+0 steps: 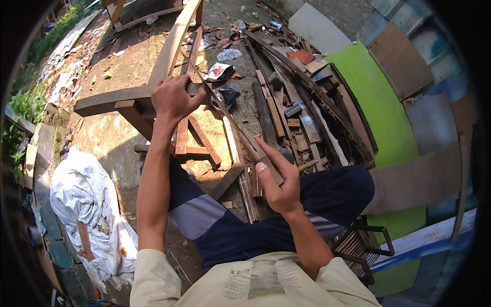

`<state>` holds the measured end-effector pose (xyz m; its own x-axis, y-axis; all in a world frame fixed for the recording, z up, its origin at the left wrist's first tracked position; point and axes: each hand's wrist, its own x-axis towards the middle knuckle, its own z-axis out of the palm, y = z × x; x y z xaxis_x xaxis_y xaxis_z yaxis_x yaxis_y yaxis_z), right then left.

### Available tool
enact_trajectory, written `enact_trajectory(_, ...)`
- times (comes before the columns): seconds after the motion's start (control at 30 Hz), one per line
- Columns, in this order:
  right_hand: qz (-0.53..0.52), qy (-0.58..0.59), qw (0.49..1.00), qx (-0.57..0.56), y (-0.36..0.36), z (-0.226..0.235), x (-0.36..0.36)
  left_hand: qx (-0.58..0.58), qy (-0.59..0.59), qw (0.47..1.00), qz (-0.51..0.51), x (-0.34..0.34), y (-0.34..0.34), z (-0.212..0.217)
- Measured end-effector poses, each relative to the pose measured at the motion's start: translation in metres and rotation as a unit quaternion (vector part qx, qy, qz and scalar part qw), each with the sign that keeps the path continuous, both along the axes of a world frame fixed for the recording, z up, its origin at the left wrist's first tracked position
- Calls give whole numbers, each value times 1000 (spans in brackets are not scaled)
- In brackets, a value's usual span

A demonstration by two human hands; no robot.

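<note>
Nearest the body, the right hand is clenched around the lower end of a long thin wooden strip, thumb laid along its top. The strip runs up and away to the left hand, which grips it together with the crossbeam of a wooden frame. Both hands are closed; one strip, held at two points.

Taking the wooden frame as landmark: its crossbeam lies level under the left hand, one long rail runs away from it toward the top, and two slanted braces drop from it toward the person's knees. Just right of the frame, bare dirt shows a small free patch; beyond that, a pile of scrap boards, too many to count, crowds the ground up to one green panel. Left of the frame the ground is open dirt, ending at one crumpled white sheet near the person's left elbow. Behind the frame, farther off, lie scattered litter and one more timber piece.
</note>
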<state>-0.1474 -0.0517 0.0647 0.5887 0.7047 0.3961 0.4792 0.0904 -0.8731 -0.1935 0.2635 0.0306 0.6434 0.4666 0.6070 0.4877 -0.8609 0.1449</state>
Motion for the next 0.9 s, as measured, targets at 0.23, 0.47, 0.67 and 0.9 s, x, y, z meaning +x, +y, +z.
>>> enact_trajectory(0.23, 1, 42, 998, -44, -20, 18, -5, 9, -8, 1000, 4, -2, -3, 2)
enact_trajectory(0.47, 30, 86, 994, -54, -1, 23, 9, 18, 2, 1000, 16, -3, 2, 2)
enact_trajectory(0.67, 39, 79, 994, -57, -28, 26, 10, 15, 6, 1000, 16, -1, 0, 3)
enact_trajectory(0.9, 49, 116, 992, -28, 27, 11, 31, 5, 3, 999, 33, 0, -5, 4)
